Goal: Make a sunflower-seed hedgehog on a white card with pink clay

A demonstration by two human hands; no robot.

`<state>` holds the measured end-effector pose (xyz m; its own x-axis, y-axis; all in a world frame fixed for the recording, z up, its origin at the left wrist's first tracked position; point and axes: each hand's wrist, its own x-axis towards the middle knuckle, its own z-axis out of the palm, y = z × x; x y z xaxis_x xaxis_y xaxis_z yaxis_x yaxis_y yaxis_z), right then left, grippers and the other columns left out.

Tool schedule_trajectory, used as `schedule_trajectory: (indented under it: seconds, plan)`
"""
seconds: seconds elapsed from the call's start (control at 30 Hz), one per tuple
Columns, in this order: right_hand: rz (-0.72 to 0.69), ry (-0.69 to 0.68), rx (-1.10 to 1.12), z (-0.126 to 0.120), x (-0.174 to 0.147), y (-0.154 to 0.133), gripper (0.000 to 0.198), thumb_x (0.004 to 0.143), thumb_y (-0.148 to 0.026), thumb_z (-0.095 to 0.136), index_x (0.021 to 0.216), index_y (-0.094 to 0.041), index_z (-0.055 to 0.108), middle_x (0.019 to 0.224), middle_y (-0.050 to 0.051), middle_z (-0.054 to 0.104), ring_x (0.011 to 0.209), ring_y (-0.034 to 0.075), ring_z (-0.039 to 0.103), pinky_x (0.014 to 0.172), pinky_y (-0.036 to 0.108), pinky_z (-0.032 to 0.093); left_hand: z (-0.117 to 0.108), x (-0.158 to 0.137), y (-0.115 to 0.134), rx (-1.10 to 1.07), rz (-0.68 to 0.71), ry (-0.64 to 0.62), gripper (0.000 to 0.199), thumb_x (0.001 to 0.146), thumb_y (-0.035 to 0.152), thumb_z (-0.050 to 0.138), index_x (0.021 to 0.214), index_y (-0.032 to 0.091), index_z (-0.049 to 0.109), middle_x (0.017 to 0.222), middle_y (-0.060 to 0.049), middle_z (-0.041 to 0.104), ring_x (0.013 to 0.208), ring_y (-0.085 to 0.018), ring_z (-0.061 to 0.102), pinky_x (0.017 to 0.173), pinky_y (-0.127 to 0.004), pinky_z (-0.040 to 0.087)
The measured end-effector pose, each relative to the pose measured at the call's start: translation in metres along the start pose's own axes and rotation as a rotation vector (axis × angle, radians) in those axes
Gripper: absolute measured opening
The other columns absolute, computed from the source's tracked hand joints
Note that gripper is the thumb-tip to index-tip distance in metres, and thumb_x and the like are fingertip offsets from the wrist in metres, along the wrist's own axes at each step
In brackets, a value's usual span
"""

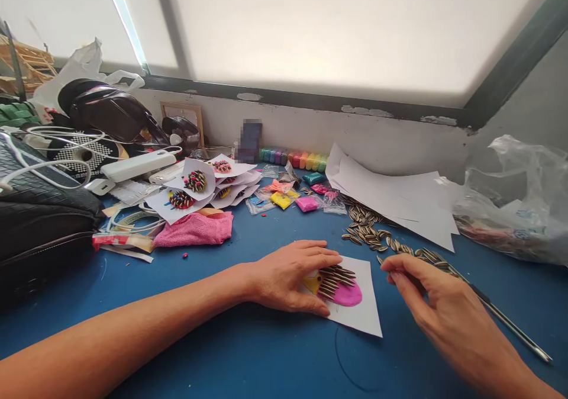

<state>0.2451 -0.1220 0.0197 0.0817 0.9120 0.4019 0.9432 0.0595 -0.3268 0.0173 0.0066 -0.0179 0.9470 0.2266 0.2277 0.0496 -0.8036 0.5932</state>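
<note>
My left hand [297, 277] lies flat with its fingers spread on a white paper card [370, 310]. On the card is a patch of pink clay [350, 295] joined to a piece of yellow clay [312, 283]. Rows of striped sunflower seeds [335, 282] stick out of the pink clay, while part of the yellow is hidden by my left hand. To the right of the card, my right hand [437, 298] is closed in a pinch, with a sunflower seed [380, 259] showing at its fingertips.
Loose sunflower seeds [366, 233] lie beyond the card, near white paper sheets [390, 195]. Tweezers [510, 322] rest at the right. Clay packets [284, 199], a pink cloth [195, 229] and finished seed cards [190, 186] sit farther back. A black bag [39, 221] stands left.
</note>
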Motion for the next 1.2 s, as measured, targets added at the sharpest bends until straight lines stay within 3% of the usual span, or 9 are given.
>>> schedule_trajectory:
  seconds: [0.13,0.23,0.33,0.53,0.77,0.87,1.03,1.2]
  plan:
    - [0.144,-0.099,0.277,-0.005,-0.005,-0.012,0.027,0.086,-0.041,0.053,0.091,-0.025,0.074,0.081,0.001,0.078,0.067,0.016,0.073,0.060,0.021,0.057,0.000,0.000,0.000,-0.001,0.002,0.000,0.078,0.084,0.058,0.065,0.144,0.012,0.044,0.148,-0.015,0.047,0.142,-0.030,0.036,0.119,-0.043,0.027]
    - [0.168,-0.149,0.375,-0.003,-0.008,-0.016,0.027,0.084,-0.042,0.059,0.098,-0.025,0.075,0.091,0.003,0.079,0.077,0.018,0.075,0.065,0.020,0.058,-0.001,0.000,0.001,-0.003,-0.010,-0.007,0.078,0.084,0.059,0.064,0.144,0.014,0.044,0.148,-0.014,0.047,0.143,-0.030,0.035,0.119,-0.044,0.027]
    - [0.120,-0.171,0.379,0.002,-0.011,-0.017,0.022,0.087,-0.039,0.060,0.097,-0.028,0.076,0.093,0.001,0.078,0.085,0.018,0.074,0.068,0.018,0.057,-0.001,0.000,0.001,-0.006,-0.014,-0.012,0.078,0.084,0.059,0.065,0.144,0.014,0.044,0.148,-0.015,0.046,0.143,-0.030,0.035,0.119,-0.044,0.027]
    - [-0.033,-0.120,0.383,0.011,-0.018,-0.014,0.019,0.092,-0.038,0.057,0.096,-0.028,0.073,0.081,0.000,0.072,0.067,0.014,0.068,0.058,0.019,0.055,0.000,-0.001,0.000,0.004,-0.039,-0.006,0.081,0.082,0.058,0.068,0.146,0.017,0.041,0.156,-0.017,0.033,0.145,-0.030,0.031,0.118,-0.043,0.028]
    - [-0.195,-0.062,0.266,0.021,-0.018,-0.016,0.021,0.096,-0.027,0.049,0.105,-0.027,0.068,0.085,0.001,0.069,0.072,0.013,0.068,0.062,0.018,0.054,-0.002,0.000,0.004,-0.008,-0.023,-0.013,0.078,0.083,0.055,0.068,0.144,0.014,0.044,0.149,-0.017,0.044,0.142,-0.032,0.036,0.119,-0.046,0.027]
    - [-0.193,-0.070,0.239,0.021,-0.019,-0.017,0.017,0.096,-0.027,0.051,0.104,-0.026,0.066,0.084,0.000,0.068,0.069,0.012,0.067,0.060,0.018,0.054,-0.001,0.000,0.004,-0.027,-0.028,-0.014,0.078,0.083,0.055,0.068,0.145,0.014,0.043,0.150,-0.018,0.044,0.143,-0.030,0.035,0.119,-0.044,0.027]
    - [-0.153,-0.094,0.201,0.023,-0.022,-0.015,0.013,0.093,-0.029,0.056,0.083,-0.026,0.063,0.069,-0.004,0.066,0.054,0.010,0.062,0.051,0.017,0.050,0.000,0.000,0.001,-0.040,-0.026,-0.004,0.081,0.082,0.056,0.068,0.145,0.012,0.042,0.150,-0.018,0.043,0.143,-0.029,0.035,0.119,-0.043,0.028]
    - [-0.224,-0.073,0.211,0.031,-0.021,-0.013,0.013,0.094,-0.024,0.054,0.096,-0.027,0.066,0.083,-0.001,0.072,0.070,0.013,0.069,0.062,0.018,0.054,-0.001,0.000,0.001,-0.041,-0.022,-0.020,0.081,0.083,0.057,0.067,0.145,0.010,0.043,0.151,-0.018,0.042,0.143,-0.030,0.034,0.120,-0.042,0.026]
